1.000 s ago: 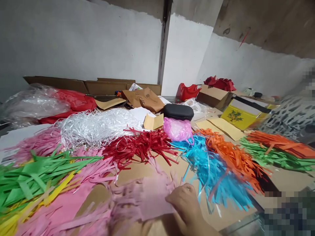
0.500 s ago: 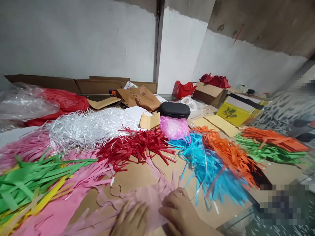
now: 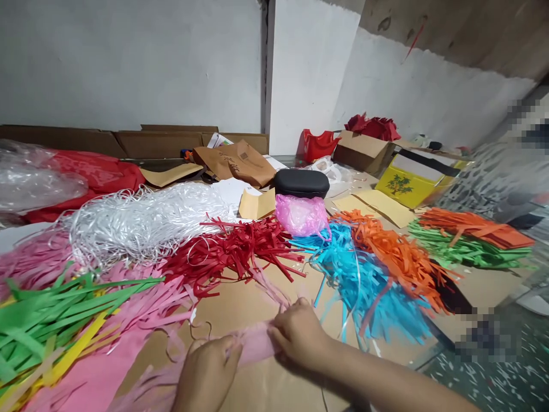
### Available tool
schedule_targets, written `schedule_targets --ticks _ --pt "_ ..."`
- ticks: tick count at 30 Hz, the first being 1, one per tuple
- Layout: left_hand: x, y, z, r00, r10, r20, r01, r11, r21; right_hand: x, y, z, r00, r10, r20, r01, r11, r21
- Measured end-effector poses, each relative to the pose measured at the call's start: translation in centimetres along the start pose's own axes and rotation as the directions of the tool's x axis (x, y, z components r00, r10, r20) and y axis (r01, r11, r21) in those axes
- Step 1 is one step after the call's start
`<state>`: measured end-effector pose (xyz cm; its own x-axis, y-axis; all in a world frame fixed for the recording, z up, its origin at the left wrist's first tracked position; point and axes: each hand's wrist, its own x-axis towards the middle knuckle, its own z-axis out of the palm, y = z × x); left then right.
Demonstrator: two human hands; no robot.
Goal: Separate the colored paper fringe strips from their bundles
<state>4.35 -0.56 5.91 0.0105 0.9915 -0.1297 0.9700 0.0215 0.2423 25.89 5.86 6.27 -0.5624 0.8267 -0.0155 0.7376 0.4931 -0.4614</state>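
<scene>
Between my hands stretches a pale pink fringed strip point(image 3: 255, 345), thin and partly see-through, over the brown cardboard point(image 3: 274, 389). My left hand point(image 3: 208, 372) is closed on its left part, thumb on top. My right hand point(image 3: 300, 335) grips the right part with curled fingers. Loose pink fringe ends trail out to the left of my left hand and beyond my right hand. Just past the hands lies a heap of dark red fringe point(image 3: 240, 249). Blue fringe point(image 3: 355, 286) spreads to the right of my right hand.
Green strips point(image 3: 55, 320) and pink fringe point(image 3: 103, 349) cover the left side. Behind are a white string bundle point(image 3: 146, 223), a pink plastic bag point(image 3: 301, 215) and a black case point(image 3: 301, 183). Orange fringe point(image 3: 394, 260) and a yellow box point(image 3: 412, 177) stand to the right.
Earlier my hands lay over the pink strip with fingers spread or loosely bent. Now both have closed on it, and it looks narrower and taut between them. The view has shifted slightly.
</scene>
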Motion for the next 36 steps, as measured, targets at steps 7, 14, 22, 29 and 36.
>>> schedule_targets --ticks 7,14,22,29,36 --pt "1.3 1.2 -1.2 0.994 -0.077 0.080 0.073 0.996 0.059 1.1 0.5 1.7 0.995 0.100 -0.013 -0.099 0.995 0.025" --pt "1.8 1.0 -0.7 0.979 -0.121 0.166 0.108 0.991 0.083 1.3 0.7 1.5 0.988 0.152 0.026 -0.153 0.987 0.044" --pt "1.5 0.8 0.1 0.999 -0.030 0.018 0.027 0.990 0.138 1.8 0.4 1.4 0.984 0.177 0.017 -0.177 0.984 0.017" --pt "1.4 -0.4 1.3 0.793 0.519 -0.317 -0.475 0.854 0.210 -0.2 1.2 -0.9 0.981 -0.156 -0.112 0.141 0.981 -0.132" --pt "0.4 1.0 1.3 0.813 0.489 -0.316 -0.395 0.862 0.318 0.0 3.2 -0.7 0.852 -0.498 -0.158 0.460 0.858 -0.228"
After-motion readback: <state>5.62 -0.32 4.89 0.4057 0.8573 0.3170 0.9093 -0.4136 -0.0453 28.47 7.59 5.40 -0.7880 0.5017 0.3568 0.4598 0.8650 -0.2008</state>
